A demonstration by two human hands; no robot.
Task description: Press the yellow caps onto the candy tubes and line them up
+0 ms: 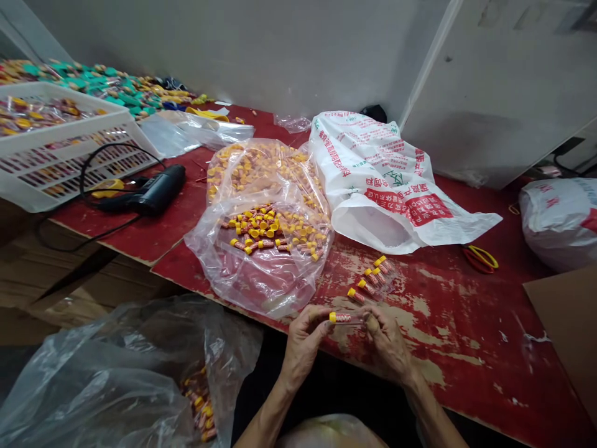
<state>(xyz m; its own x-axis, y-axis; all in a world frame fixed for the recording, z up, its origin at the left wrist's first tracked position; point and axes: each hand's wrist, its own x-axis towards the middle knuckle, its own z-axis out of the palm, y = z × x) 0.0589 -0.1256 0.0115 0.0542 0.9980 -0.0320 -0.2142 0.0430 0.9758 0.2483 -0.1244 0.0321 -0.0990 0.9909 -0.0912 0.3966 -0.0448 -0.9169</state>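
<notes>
Just over the table's front edge, my left hand (302, 343) pinches a small tube (343, 318) by its yellow cap end. The tube has a red-and-white pattern. My right hand (388, 346) is closed at the tube's other end, where clear film seems to extend past it; the fingertips hide the exact grip. Beyond my hands, several similar yellow-capped tubes (368, 283) lie in a slanting row, with clear film around their far ends. To the left, an open clear plastic bag (261, 289) holds a large pile of the same tubes.
A white printed sack (373, 180) lies behind the row, with yellow-handled scissors (482, 256) to its right. A black heat gun or hair dryer (161, 190) with a cord rests beside a white basket (37, 177). Another clear bag (116, 373) hangs below the red table (504, 348).
</notes>
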